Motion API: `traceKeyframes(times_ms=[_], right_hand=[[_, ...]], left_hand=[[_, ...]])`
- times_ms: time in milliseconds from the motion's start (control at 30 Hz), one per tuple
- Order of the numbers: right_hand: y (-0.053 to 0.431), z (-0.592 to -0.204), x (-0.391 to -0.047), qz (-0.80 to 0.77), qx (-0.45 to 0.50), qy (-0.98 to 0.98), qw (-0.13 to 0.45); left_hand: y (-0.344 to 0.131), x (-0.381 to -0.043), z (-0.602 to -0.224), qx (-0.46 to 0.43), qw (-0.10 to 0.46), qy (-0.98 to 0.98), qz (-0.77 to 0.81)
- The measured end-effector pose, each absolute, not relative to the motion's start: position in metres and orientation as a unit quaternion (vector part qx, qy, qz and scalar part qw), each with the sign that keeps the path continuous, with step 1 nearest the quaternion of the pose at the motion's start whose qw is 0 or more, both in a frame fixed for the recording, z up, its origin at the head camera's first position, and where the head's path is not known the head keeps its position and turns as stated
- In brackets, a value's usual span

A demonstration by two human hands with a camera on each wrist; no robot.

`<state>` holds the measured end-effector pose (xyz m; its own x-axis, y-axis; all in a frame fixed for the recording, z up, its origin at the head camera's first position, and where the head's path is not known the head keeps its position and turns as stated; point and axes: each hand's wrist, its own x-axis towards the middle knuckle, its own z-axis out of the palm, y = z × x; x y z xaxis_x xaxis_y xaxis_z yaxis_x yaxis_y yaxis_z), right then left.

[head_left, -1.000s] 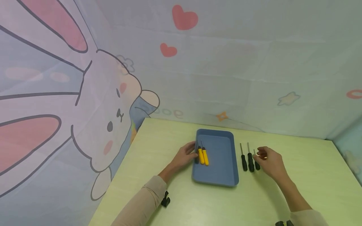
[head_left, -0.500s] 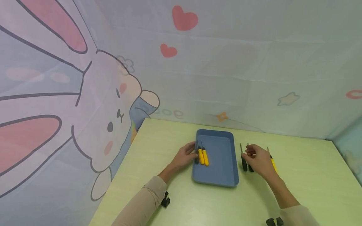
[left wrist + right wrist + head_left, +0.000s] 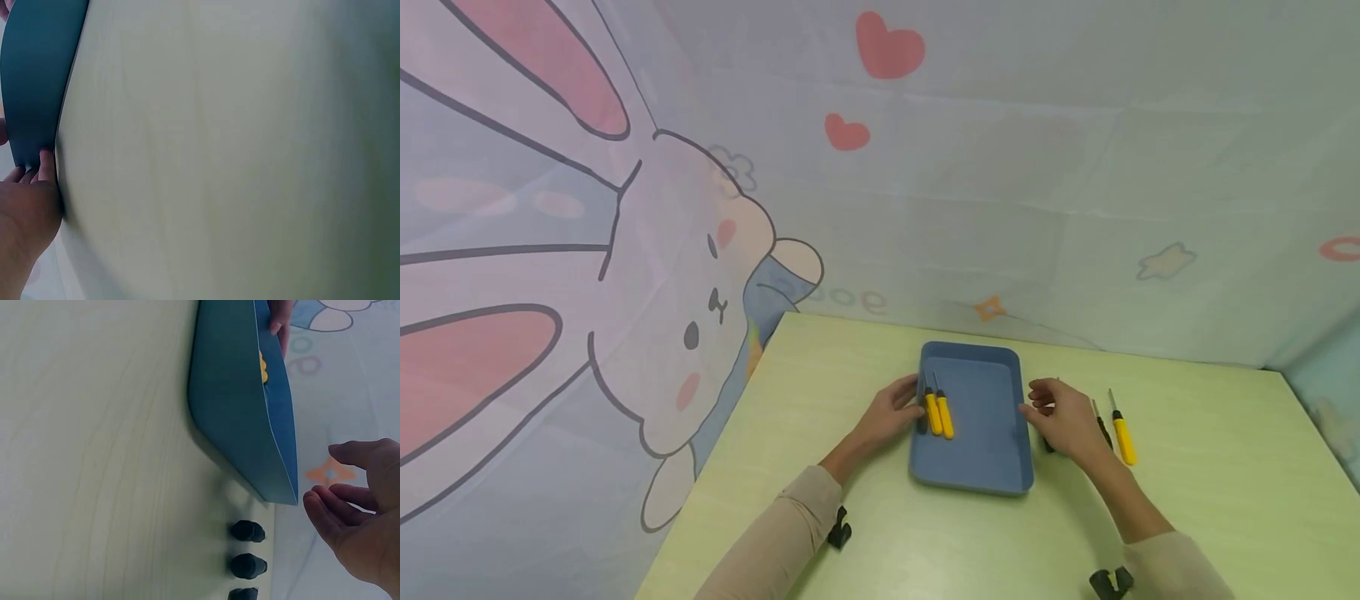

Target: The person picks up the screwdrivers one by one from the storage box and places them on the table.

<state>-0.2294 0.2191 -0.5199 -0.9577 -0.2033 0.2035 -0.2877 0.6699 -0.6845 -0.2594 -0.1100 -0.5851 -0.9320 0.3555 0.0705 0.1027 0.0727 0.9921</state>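
Note:
A blue tray (image 3: 988,421) lies on the table with two yellow-handled screwdrivers (image 3: 946,417) inside, along its left wall. Beside them is a dark handle (image 3: 921,424), partly behind the thumb of my left hand (image 3: 886,415). That hand grips the left wall, thumb over the rim and fingers outside. My right hand (image 3: 1065,421) hovers by the right rim, fingers loosely bent and holding nothing; the right wrist view has it apart from the tray. Under and beside it lie several black-handled screwdrivers (image 3: 1103,425), partly hidden. In the right wrist view their black handles (image 3: 249,566) form a row.
Right of the black ones, another yellow-handled screwdriver (image 3: 1123,439) lies on the pale green table (image 3: 1210,467). A printed cloth wall (image 3: 1000,192) with hearts and a rabbit rises behind the table's back edge.
My right hand has moved left, from over the black-handled screwdrivers to the tray's right rim, uncovering the yellow-handled screwdriver on the right. My left hand and the tray have stayed put.

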Motion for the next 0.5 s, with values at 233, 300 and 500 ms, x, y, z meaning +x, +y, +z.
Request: traceKeyframes(times_ms=[233, 300, 500], right_hand=[[0.205, -0.521, -0.232, 0.400, 0.145, -0.904, 0.039], [0.200, -0.521, -0.233, 0.407, 0.150, -0.900, 0.038], [0.187, -0.522, -0.234, 0.408, 0.172, -0.896, 0.035]], left_hand=[[-0.109, -0.259, -0.587, 0.154, 0.097, 0.727, 0.662], [-0.110, -0.260, -0.588, 0.156, 0.095, 0.727, 0.662], [-0.109, -0.261, -0.584, 0.156, 0.088, 0.721, 0.669]])
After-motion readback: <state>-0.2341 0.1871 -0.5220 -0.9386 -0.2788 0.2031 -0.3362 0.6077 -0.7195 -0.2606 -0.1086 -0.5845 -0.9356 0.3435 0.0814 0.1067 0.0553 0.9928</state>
